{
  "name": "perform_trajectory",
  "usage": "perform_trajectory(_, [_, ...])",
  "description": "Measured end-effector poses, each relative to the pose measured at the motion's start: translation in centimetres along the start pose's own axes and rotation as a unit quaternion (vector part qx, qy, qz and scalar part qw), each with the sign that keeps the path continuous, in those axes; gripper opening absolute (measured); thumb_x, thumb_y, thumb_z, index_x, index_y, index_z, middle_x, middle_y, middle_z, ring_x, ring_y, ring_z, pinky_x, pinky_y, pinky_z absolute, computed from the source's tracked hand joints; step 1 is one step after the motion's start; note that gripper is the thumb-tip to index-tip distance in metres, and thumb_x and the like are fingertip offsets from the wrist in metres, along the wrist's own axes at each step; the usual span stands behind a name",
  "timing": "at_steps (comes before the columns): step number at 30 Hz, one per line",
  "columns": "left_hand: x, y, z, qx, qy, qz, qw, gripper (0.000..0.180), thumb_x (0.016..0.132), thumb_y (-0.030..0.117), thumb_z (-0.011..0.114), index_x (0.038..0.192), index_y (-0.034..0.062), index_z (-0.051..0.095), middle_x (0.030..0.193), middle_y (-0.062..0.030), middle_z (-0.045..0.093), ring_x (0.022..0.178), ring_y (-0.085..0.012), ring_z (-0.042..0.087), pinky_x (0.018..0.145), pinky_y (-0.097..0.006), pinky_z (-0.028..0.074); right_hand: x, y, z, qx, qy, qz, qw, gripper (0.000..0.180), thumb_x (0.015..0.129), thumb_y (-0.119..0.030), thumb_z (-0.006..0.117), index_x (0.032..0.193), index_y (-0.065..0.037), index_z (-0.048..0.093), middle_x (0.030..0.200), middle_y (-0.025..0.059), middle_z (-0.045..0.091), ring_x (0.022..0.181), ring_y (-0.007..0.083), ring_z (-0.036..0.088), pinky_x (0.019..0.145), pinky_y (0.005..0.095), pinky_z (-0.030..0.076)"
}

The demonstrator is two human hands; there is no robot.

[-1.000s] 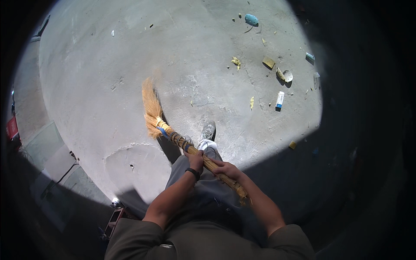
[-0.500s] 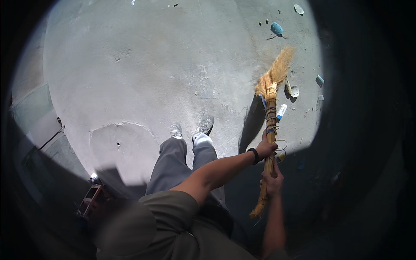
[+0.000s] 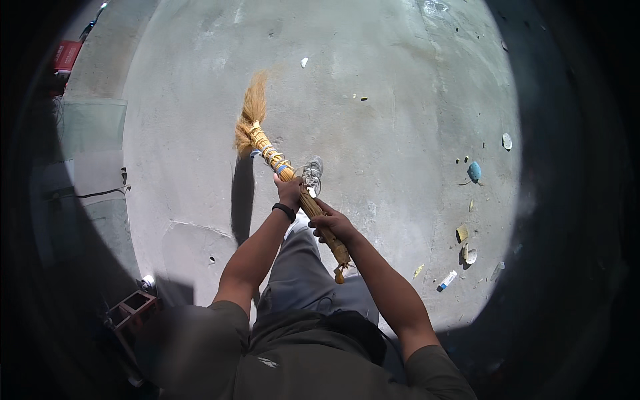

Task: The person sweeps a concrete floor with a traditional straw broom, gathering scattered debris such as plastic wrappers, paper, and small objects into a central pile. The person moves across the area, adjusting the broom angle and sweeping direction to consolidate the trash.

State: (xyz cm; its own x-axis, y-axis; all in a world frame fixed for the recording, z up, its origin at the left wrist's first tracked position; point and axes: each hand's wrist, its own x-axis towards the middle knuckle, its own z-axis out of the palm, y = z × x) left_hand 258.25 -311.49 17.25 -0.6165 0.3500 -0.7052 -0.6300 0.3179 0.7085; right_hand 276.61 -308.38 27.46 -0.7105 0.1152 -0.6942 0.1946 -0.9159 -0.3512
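Sunlit floor: left hand and right hand wrap fingers round a broom; swinging low might clip the shoe.

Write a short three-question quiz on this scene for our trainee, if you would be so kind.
1. True or false: the left hand grips the broom nearer its bristles than the right hand does.

2. Multiple choice: what is worn on the left wrist?
A) a white glove
B) a dark band
C) a red sleeve

3. Fill in the blank: seen in the picture, the blue oval object lies on the floor to the ____ of the broom.

Key: 1. True; 2. B; 3. right.
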Motion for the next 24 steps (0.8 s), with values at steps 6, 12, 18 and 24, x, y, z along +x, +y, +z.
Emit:
perform_trajectory(6, [23.1, 12.4, -4.1, 0.084, 0.037, -0.195, 0.977, 0.021, 0.081, 0.002, 0.061, 0.098, 0.0055, 0.049, 0.077, -0.0101, 0.055, 0.059, -0.0238, 0.059, 0.054, -0.042, 0.054, 22.7, -9.4, 7.9, 0.128, 0.0, 0.042, 0.991, 0.089, 0.087, -0.01, 0.065, 0.158, -0.023, 0.013, 0.075, 0.0065, 0.061, 0.056, 0.0154, 0.057, 0.048, 0.032, 0.046])
perform_trajectory(12, [14.0, -0.8, 16.3, 0.426, -0.149, -0.184, 0.873, 0.125, 0.075, 0.024, 0.071, 0.145, -0.0021, -0.03, 0.12, -0.033, 0.06, 0.107, -0.0364, 0.064, 0.093, -0.037, 0.051, 7.4, -11.7, -4.6, 0.308, 0.216, 0.006, 0.927, 0.067, 0.092, -0.009, 0.056, 0.15, -0.025, 0.028, 0.092, 0.0104, 0.057, 0.063, 0.0123, 0.056, 0.048, 0.0248, 0.048])
perform_trajectory(18, [-2.6, -3.2, 29.4, 0.432, -0.466, -0.179, 0.751, 0.119, 0.08, 0.022, 0.068, 0.143, -0.0044, -0.029, 0.11, -0.0295, 0.064, 0.104, -0.0358, 0.066, 0.09, -0.04, 0.053, -8.5, -13.8, -3.7, 0.315, 0.443, -0.07, 0.836, 0.067, 0.091, -0.006, 0.056, 0.15, -0.029, 0.032, 0.093, 0.011, 0.057, 0.064, 0.0158, 0.057, 0.049, 0.0271, 0.05])
perform_trajectory(24, [-3.9, 6.7, 30.5, 0.299, -0.455, -0.139, 0.827, 0.109, 0.078, 0.016, 0.069, 0.148, 0.0013, -0.012, 0.091, -0.0238, 0.066, 0.08, -0.0325, 0.069, 0.069, -0.041, 0.056, -9.2, -19.9, 2.6, 0.128, 0.458, -0.086, 0.875, 0.082, 0.084, -0.001, 0.063, 0.156, -0.017, 0.027, 0.087, 0.0073, 0.059, 0.058, 0.0136, 0.059, 0.047, 0.027, 0.05])
